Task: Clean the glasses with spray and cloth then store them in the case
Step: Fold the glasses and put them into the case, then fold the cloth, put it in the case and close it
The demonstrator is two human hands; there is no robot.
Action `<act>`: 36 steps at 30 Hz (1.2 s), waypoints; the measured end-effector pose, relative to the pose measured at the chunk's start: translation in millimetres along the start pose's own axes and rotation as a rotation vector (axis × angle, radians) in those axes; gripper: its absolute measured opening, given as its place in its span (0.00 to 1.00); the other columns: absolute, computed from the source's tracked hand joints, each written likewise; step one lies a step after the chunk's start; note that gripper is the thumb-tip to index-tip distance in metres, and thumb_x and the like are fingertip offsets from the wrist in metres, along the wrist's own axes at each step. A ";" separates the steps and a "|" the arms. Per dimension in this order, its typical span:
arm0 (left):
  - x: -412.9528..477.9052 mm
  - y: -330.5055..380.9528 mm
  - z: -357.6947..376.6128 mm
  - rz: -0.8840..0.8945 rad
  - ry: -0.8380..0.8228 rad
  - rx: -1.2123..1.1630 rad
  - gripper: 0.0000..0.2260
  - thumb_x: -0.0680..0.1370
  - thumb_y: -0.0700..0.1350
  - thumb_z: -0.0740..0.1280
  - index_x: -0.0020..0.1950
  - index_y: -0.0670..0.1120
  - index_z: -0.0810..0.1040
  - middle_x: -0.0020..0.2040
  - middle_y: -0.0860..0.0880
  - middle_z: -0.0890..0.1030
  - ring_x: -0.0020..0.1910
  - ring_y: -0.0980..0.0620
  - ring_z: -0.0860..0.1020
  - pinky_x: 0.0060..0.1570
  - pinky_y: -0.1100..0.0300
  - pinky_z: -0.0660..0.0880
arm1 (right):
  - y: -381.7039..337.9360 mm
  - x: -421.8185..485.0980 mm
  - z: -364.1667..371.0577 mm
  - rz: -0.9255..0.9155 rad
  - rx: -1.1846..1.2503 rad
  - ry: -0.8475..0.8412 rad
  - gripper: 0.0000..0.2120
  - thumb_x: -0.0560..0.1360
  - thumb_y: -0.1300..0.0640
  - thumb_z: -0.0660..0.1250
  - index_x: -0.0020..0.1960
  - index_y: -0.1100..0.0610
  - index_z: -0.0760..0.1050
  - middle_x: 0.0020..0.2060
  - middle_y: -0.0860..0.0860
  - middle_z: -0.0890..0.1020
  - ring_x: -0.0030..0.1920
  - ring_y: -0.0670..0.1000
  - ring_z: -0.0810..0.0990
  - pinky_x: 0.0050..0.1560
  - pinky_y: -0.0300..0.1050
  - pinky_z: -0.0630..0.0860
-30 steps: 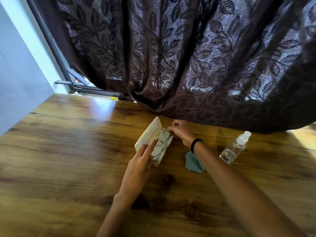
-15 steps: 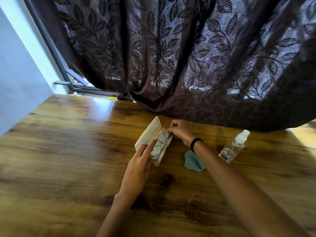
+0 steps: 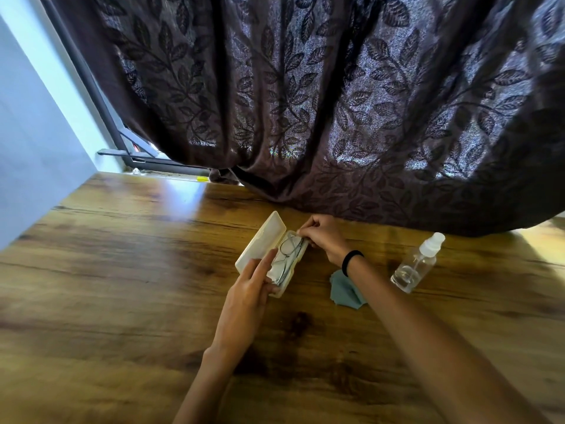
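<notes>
A cream hard case (image 3: 265, 240) lies open on the wooden table (image 3: 122, 286), its lid tipped up to the left. Thin wire-framed glasses (image 3: 287, 255) lie folded inside its lower half. My left hand (image 3: 247, 296) holds the case's near end, with straight fingers laid along the hinge side. My right hand (image 3: 322, 235), a black band on its wrist, pinches the glasses at the case's far end. A teal cloth (image 3: 344, 293) lies crumpled just right of the case, partly under my right forearm. A clear spray bottle (image 3: 417, 264) with a white cap stands further right.
A dark leaf-patterned curtain (image 3: 336, 117) hangs down to the table's far edge, right behind the case and my right hand. A pale wall (image 3: 33, 133) borders the table on the left. A dark window frame (image 3: 122, 148) shows beside the curtain.
Both hands and the case stay almost where they were. The glasses sit slightly deeper in the case. The camera has shifted a little.
</notes>
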State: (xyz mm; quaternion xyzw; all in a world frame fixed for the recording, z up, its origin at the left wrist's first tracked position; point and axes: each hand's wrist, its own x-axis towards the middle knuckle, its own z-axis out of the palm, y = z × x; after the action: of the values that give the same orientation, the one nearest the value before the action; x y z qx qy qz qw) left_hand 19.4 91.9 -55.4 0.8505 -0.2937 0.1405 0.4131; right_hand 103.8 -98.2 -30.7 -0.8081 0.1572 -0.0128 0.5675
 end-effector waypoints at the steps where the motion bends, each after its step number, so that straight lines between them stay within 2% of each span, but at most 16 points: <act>1: 0.2 0.4 -0.2 -0.004 0.002 0.000 0.30 0.73 0.31 0.67 0.71 0.48 0.62 0.61 0.43 0.74 0.51 0.58 0.75 0.50 0.63 0.76 | -0.4 -0.4 -0.1 -0.003 0.003 0.004 0.11 0.69 0.66 0.69 0.32 0.56 0.72 0.31 0.50 0.76 0.31 0.46 0.73 0.29 0.38 0.69; 5: 0.4 2.5 -2.7 -0.021 0.002 -0.003 0.29 0.73 0.32 0.67 0.70 0.48 0.62 0.62 0.42 0.73 0.52 0.54 0.76 0.50 0.56 0.79 | -4.3 -5.2 -4.1 -0.034 0.036 0.020 0.10 0.70 0.66 0.68 0.34 0.56 0.72 0.31 0.50 0.77 0.32 0.45 0.73 0.29 0.36 0.70; 9: 4.2 5.4 -3.3 -0.018 0.008 0.017 0.26 0.74 0.35 0.67 0.70 0.46 0.65 0.62 0.42 0.74 0.51 0.54 0.77 0.49 0.57 0.78 | -7.7 -18.6 -17.5 -0.086 0.100 0.046 0.07 0.71 0.65 0.68 0.36 0.57 0.74 0.32 0.50 0.77 0.31 0.45 0.74 0.27 0.31 0.72; 11: 9.2 9.7 -1.5 -0.021 0.015 0.028 0.23 0.75 0.38 0.66 0.69 0.45 0.68 0.61 0.43 0.75 0.53 0.51 0.77 0.49 0.56 0.78 | -4.3 -29.5 -28.3 -0.123 0.089 0.061 0.07 0.72 0.64 0.68 0.37 0.55 0.74 0.33 0.49 0.77 0.31 0.44 0.74 0.28 0.32 0.72; 14: 18.3 17.5 6.4 0.008 0.009 0.074 0.18 0.76 0.42 0.66 0.65 0.46 0.72 0.60 0.44 0.76 0.59 0.50 0.73 0.52 0.55 0.75 | 6.3 -47.1 -47.4 -0.186 -0.032 0.075 0.06 0.73 0.62 0.67 0.38 0.55 0.74 0.33 0.48 0.77 0.33 0.44 0.75 0.32 0.34 0.73; 16: 25.7 23.6 15.5 0.016 -0.065 0.081 0.15 0.76 0.43 0.65 0.63 0.47 0.73 0.61 0.46 0.75 0.62 0.51 0.72 0.57 0.55 0.72 | 15.3 -56.4 -58.4 -0.199 -0.178 0.078 0.05 0.73 0.61 0.67 0.39 0.55 0.75 0.33 0.46 0.77 0.35 0.45 0.75 0.35 0.38 0.73; 19: 38.0 31.7 34.0 0.006 -0.253 0.133 0.12 0.77 0.46 0.64 0.60 0.48 0.74 0.60 0.50 0.75 0.56 0.54 0.74 0.53 0.62 0.71 | 31.6 -66.9 -67.6 -0.186 -0.442 0.064 0.03 0.75 0.60 0.65 0.45 0.57 0.78 0.42 0.50 0.81 0.42 0.45 0.76 0.44 0.41 0.71; 21: 46.9 39.3 47.1 -0.033 -0.373 0.180 0.11 0.77 0.48 0.64 0.58 0.48 0.74 0.58 0.50 0.75 0.53 0.54 0.74 0.52 0.63 0.71 | 41.5 -73.6 -70.6 -0.155 -0.576 0.078 0.06 0.76 0.59 0.63 0.50 0.56 0.78 0.49 0.52 0.82 0.49 0.49 0.78 0.49 0.43 0.73; 24: 57.3 51.1 64.1 -0.110 -0.465 0.242 0.13 0.77 0.50 0.64 0.59 0.46 0.74 0.57 0.47 0.75 0.53 0.49 0.75 0.52 0.55 0.74 | 49.0 -84.9 -72.0 -0.141 -0.644 0.124 0.08 0.77 0.60 0.61 0.53 0.57 0.77 0.53 0.53 0.82 0.53 0.53 0.79 0.52 0.47 0.74; 29: 66.3 57.3 81.6 -0.136 -0.458 0.322 0.14 0.76 0.46 0.65 0.61 0.44 0.73 0.60 0.43 0.75 0.56 0.45 0.75 0.53 0.53 0.75 | 51.6 -96.3 -69.1 -0.195 -0.690 0.128 0.12 0.76 0.63 0.60 0.57 0.57 0.76 0.55 0.56 0.80 0.54 0.57 0.78 0.54 0.50 0.73; 33: 68.6 51.2 81.3 -0.095 -0.420 0.176 0.10 0.75 0.41 0.65 0.56 0.45 0.75 0.52 0.45 0.80 0.52 0.46 0.77 0.50 0.53 0.76 | 49.3 -98.5 -74.8 -0.235 -0.628 0.029 0.19 0.74 0.67 0.61 0.63 0.56 0.73 0.59 0.55 0.77 0.60 0.55 0.74 0.61 0.46 0.70; 36: 71.5 46.8 73.9 -0.073 -0.468 -0.049 0.05 0.74 0.41 0.67 0.50 0.45 0.76 0.44 0.49 0.81 0.44 0.50 0.79 0.41 0.63 0.74 | 45.0 -101.8 -83.3 -0.280 -0.519 -0.056 0.11 0.73 0.62 0.66 0.56 0.60 0.75 0.54 0.56 0.80 0.56 0.54 0.76 0.56 0.44 0.71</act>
State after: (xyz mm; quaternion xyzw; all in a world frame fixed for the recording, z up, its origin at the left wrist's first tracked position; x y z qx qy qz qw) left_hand 46.6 -16.3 -37.7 0.8597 -0.3537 -0.0827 0.3592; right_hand -20.3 -160.7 -26.5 -0.9401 0.0263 -0.0279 0.3386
